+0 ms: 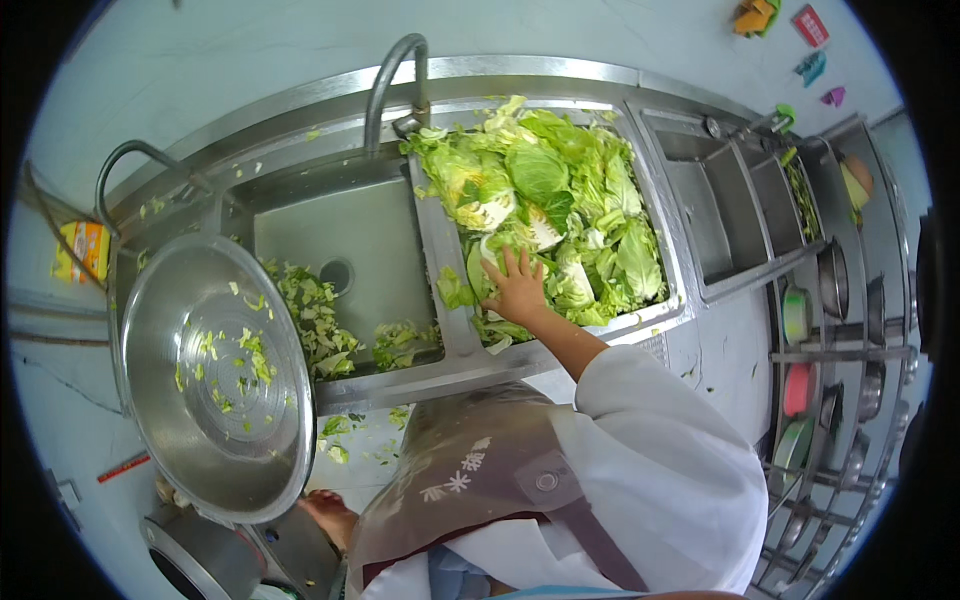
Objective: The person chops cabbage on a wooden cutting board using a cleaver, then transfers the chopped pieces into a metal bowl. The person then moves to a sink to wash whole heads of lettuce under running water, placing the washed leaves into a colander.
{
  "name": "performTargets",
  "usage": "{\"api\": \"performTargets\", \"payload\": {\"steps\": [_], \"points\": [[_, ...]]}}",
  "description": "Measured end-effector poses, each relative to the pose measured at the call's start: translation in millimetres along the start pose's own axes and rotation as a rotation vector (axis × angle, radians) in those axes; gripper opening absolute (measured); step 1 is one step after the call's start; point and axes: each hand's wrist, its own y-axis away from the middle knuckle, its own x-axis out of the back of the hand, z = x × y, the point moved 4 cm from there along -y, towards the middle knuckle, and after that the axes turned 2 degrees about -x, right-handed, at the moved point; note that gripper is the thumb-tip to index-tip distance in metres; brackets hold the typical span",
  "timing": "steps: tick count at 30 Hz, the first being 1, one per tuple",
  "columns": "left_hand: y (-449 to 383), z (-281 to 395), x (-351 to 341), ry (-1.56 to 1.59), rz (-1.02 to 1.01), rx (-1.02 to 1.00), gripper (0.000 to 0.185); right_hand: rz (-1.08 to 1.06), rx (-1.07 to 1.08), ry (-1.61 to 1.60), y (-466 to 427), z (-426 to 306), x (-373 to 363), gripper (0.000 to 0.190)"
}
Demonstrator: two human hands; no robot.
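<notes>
My right hand (519, 291) lies palm down with fingers spread on a heap of cabbage leaves (536, 169). The leaves, with some cut wedges showing white cores, fill the middle-right sink basin. Low on the left, my left hand (330, 514) is at the rim of a large round stainless steel bowl (225, 435) and holds it, its fingers partly hidden. The bowl is tilted on edge, its inside facing me, with a few chopped shreds (255, 360) stuck to it. It partly covers the neighbouring sink basin (337, 217), where chopped cabbage (319, 322) lies in shallow water.
Two curved taps (396, 82) (139, 150) rise behind the sinks. Smaller sink compartments (709, 202) continue to the right. A metal rack (840, 356) with bowls stands at far right. Cabbage scraps (337, 427) litter the floor. A metal drum-shaped container (199, 555) stands at lower left.
</notes>
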Motion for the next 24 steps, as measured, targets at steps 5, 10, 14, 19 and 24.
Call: {"api": "performTargets", "payload": {"steps": [5,10,14,19,24], "points": [[39.8,-44.6,-113.5,-0.649,-0.534,-0.316,0.027,-0.192,0.042,-0.025,-3.0,37.3,-63.9,0.073],[71.8,-85.0,-225.1,-0.822,-0.833,-0.404,0.018,-0.558,-0.017,-0.219,-55.9,70.1,-125.0,0.055],[103.4,-157.2,-303.9,-1.271,-1.025,-0.496,0.013,-0.385,0.310,0.036,-73.6,74.7,-118.8,0.051],[135.3,-260.8,-392.7,-1.440,-1.136,-0.508,0.054,-0.276,0.343,-0.567,-58.3,104.2,-60.5,0.064],[149.5,-325.5,-450.1,-1.401,-1.019,-0.684,0.078,0.171,0.580,-0.690,-12.6,138.0,-11.8,0.060]]}}
